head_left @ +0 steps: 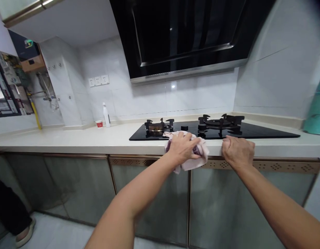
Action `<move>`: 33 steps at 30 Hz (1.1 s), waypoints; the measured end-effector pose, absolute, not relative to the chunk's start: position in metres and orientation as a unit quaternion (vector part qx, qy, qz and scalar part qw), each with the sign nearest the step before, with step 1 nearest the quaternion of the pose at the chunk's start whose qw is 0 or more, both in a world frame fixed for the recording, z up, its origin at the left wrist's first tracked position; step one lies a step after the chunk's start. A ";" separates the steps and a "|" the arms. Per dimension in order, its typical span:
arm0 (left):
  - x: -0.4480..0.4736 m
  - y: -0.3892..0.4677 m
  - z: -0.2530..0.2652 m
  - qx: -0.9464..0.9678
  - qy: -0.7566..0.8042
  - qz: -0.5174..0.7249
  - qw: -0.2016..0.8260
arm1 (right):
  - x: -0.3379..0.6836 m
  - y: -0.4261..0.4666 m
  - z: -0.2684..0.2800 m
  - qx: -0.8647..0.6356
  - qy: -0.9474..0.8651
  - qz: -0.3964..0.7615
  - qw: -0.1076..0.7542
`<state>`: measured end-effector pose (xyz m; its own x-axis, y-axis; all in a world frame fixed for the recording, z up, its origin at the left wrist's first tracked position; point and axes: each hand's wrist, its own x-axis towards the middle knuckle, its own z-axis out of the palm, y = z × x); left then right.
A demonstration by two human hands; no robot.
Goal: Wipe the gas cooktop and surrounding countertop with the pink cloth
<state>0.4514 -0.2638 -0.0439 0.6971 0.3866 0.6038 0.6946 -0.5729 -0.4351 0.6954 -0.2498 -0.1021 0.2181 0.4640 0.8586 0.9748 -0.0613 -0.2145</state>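
Observation:
My left hand (183, 147) presses a crumpled pale pink cloth (201, 148) with dark markings against the counter's front edge. The cloth drapes over that edge, and its upper part touches the black glass gas hob (175, 133). Curled into a fist, my right hand (238, 150) rests at the counter edge in front of the hob's right side, with no object visible in it. Behind the cloth stand the left burner (157, 127) and the hob's knobs (201, 127). The right burner (219, 122) lies beyond my right hand.
A white spray bottle (106, 116) and a small red cup (99, 123) stand by the wall on the white countertop (58, 138). The black range hood (180, 38) hangs overhead. A teal container (317, 110) sits at right. Another person's leg (9, 204) shows at lower left.

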 end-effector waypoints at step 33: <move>0.330 -0.238 -0.013 -0.821 -0.519 -0.130 0.202 | 0.510 -0.271 -0.063 -0.499 -0.736 -0.265 0.372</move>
<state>0.3296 -0.2379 -0.0134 0.4285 0.7983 0.4232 0.9036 -0.3805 -0.1970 0.5098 -0.2708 -0.0628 -0.2247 0.5373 0.8129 0.9322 0.3615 0.0188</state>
